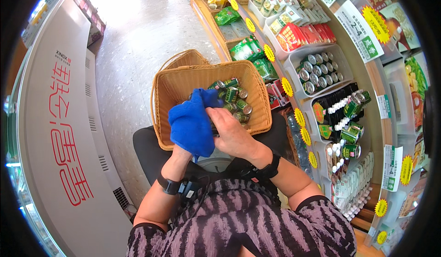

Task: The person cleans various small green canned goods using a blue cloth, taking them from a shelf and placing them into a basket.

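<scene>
A blue cloth (193,126) is draped over my left hand (182,152) and hides its fingers; only the wrist end shows. Against the cloth's right side rests my right hand (234,134), with its fingertips at the cloth's edge and its thumb below. Whether something sits between the two hands is hidden. Both hands are above a wicker basket (210,67) at my lap. Inside the basket lie several small green cans (231,95) with metal ends, tumbled at various angles, partly covered by the cloth and my right hand.
To the right, shelves hold a clear bin (291,62) of upright cans, red packets (303,34) and white-capped pouches (344,189). Several green cans (351,133) lie on the pouches. Lower wicker trays carry green bags (246,49). A white freezer cabinet (69,119) stands left, beside speckled floor (120,67).
</scene>
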### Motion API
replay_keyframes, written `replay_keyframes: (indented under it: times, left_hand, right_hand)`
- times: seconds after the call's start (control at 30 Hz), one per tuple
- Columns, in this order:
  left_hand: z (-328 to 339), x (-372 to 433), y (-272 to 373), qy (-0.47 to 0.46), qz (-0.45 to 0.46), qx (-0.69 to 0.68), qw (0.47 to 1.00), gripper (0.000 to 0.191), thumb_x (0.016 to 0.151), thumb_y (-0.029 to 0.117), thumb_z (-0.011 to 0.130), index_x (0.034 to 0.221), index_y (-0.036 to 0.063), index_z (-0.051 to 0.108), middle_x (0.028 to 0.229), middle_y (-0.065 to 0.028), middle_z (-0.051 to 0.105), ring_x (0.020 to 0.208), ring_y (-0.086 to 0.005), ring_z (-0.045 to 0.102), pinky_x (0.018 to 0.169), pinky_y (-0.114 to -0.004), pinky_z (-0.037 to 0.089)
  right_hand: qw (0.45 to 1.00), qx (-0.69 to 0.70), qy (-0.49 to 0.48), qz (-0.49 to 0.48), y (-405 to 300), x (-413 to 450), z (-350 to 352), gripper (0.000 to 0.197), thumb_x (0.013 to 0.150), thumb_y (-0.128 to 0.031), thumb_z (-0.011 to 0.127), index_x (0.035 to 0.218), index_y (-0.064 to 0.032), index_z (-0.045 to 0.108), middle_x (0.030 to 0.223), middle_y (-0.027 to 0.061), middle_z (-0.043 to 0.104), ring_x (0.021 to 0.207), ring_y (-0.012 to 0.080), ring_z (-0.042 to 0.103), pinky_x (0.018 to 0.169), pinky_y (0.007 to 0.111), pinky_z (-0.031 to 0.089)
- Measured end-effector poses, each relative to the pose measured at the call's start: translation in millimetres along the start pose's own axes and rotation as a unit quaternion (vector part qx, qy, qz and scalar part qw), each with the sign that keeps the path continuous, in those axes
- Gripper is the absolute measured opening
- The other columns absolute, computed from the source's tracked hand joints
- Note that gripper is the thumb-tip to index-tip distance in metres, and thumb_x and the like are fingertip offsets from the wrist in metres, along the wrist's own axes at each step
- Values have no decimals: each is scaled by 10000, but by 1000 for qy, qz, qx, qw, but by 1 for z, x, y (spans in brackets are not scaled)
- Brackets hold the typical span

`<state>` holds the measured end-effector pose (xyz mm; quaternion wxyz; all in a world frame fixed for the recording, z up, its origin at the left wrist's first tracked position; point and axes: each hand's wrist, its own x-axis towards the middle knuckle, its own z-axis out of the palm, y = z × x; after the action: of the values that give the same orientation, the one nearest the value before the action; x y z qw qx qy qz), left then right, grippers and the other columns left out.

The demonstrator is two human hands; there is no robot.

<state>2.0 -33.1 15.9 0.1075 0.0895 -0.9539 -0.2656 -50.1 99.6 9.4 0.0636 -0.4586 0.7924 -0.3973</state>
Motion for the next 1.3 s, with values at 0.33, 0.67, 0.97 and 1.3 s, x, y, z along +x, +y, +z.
replay_keyframes:
  times: [0.33,0.67,0.97,1.3]
  left_hand:
    - [23,-13,-37,73,23,-242,967,500,785,193,632,1204,-36,485,1037,-99,641,934,-226,605,816,-315,459]
    - [-6,-9,-12,-55,-313,-669,672,370,950,266,500,1208,1,497,861,-112,611,683,-199,639,584,-295,525]
    - [3,-22,-39,-28,-196,-430,881,546,751,223,715,1185,-22,492,826,-103,636,689,-209,636,657,-303,495]
    - [7,-27,-46,14,-73,-335,939,547,731,146,766,1175,-35,502,875,-133,649,720,-199,647,722,-298,518]
  right_hand:
    - [986,154,-33,50,-2,0,4,595,747,-130,702,1246,-1,405,1125,208,535,1081,354,524,932,386,414]
    - [940,232,124,217,133,25,16,539,754,-282,752,1128,-4,483,1028,147,620,971,227,596,872,343,449]
    - [924,8,-107,368,218,17,91,545,643,-201,746,1079,-26,470,949,216,632,914,389,609,800,424,484]
    - [840,-37,-415,348,210,27,106,575,661,-25,694,1204,-125,534,901,116,617,613,210,597,512,330,491]
